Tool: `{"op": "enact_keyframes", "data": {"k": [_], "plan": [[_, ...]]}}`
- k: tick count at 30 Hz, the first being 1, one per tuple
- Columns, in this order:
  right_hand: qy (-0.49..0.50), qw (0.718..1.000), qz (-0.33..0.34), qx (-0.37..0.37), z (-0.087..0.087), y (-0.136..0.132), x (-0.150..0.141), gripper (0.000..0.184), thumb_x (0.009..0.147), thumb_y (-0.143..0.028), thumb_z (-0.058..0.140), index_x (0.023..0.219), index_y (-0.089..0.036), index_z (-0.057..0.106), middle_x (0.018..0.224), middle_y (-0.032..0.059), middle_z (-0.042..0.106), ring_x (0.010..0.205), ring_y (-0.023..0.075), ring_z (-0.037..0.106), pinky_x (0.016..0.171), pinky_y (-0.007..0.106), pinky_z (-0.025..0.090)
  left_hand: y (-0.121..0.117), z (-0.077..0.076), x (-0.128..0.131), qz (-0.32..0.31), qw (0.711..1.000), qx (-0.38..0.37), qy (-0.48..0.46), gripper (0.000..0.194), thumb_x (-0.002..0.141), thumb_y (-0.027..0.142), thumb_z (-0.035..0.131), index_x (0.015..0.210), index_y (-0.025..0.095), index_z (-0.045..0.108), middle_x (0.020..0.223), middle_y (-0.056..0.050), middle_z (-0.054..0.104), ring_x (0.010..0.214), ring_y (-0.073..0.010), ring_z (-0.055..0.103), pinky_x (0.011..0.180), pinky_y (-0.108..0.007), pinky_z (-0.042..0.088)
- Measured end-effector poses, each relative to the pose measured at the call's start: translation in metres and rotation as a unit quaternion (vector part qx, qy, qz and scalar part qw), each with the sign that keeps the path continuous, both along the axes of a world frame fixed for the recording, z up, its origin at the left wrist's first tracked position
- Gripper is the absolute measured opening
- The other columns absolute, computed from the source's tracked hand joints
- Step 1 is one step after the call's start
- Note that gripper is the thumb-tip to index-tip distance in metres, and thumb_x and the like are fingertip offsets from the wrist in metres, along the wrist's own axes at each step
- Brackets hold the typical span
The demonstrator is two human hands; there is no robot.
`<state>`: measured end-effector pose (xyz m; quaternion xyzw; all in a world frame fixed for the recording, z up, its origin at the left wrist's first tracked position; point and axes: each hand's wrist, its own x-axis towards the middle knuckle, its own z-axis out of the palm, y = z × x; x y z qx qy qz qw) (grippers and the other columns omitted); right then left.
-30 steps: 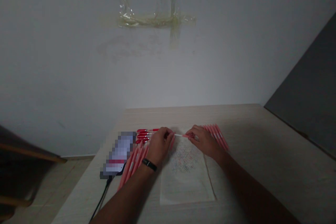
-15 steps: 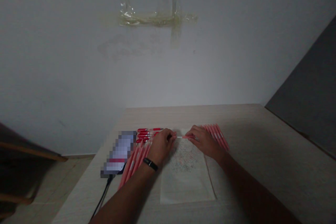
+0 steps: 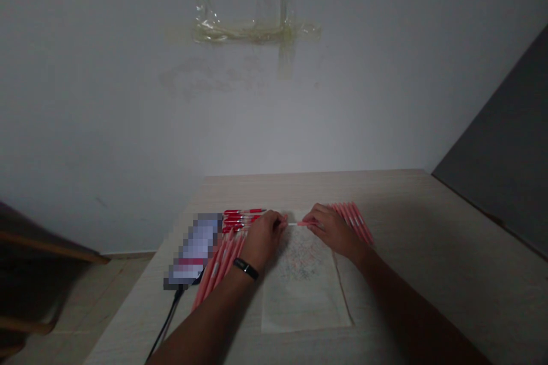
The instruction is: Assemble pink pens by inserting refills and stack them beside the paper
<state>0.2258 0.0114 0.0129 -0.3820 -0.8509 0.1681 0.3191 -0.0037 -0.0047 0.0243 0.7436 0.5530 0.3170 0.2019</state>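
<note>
A thin pink-and-white pen (image 3: 293, 224) lies level between my two hands, its pale middle part showing. My left hand (image 3: 264, 234), with a black band on the wrist, pinches the pen's left end. At its other end the fingers of my right hand (image 3: 331, 229) are closed on the pink part. Below the hands is a white sheet (image 3: 305, 305) covered in scribbles near its upper half. Beside my left hand are several red pens (image 3: 240, 219) and a bundle of pink pens (image 3: 217, 265). Another row of pink pens (image 3: 357, 222) sits just past my right hand.
A blurred-out phone (image 3: 194, 251) lies on the table's left side, with a black cable (image 3: 171, 316) running off toward me. The pale wood table (image 3: 428, 296) meets a wall at the back. Clear tape (image 3: 248, 34) is stuck on that wall.
Almost nothing differs. Both hands keep their hold on the pen, with only a very slight shift of the left hand's fingers.
</note>
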Motion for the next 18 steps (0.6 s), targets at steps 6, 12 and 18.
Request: {"op": "enact_keyframes", "data": {"k": [6,12,18], "plan": [[-0.010,1.000,-0.012,-0.021,-0.0029,0.0007,-0.0001,0.010,0.091,-0.013,0.063,0.098,-0.020,0.068,0.092,0.0030,0.064,0.086,0.0169,0.061,0.078,0.029,0.044,0.0019,-0.0011,-0.0015,0.021,0.999,0.030,-0.001,0.021,0.093,0.032,0.055,0.083,0.017,0.066,0.082,-0.007,0.070,0.075,-0.0194,0.063,0.069,-0.029,0.044],[-0.011,1.000,-0.010,-0.028,-0.0041,0.0022,0.0003,0.009,0.090,-0.014,0.065,0.097,-0.020,0.068,0.093,0.0027,0.064,0.088,0.0170,0.061,0.079,0.029,0.044,0.0035,-0.0048,-0.0027,0.018,0.999,0.027,0.003,0.016,0.092,0.030,0.056,0.089,0.018,0.067,0.087,-0.006,0.071,0.078,-0.0188,0.064,0.070,-0.029,0.044],[-0.003,1.000,-0.011,-0.030,-0.0046,0.0017,0.0000,0.008,0.092,-0.015,0.062,0.096,-0.020,0.067,0.092,0.0029,0.064,0.086,0.0166,0.061,0.078,0.029,0.044,0.0006,0.0004,-0.0022,-0.009,0.999,0.027,0.017,0.016,0.091,0.028,0.056,0.098,0.018,0.067,0.090,-0.006,0.071,0.080,-0.0192,0.065,0.073,-0.030,0.046]]}}
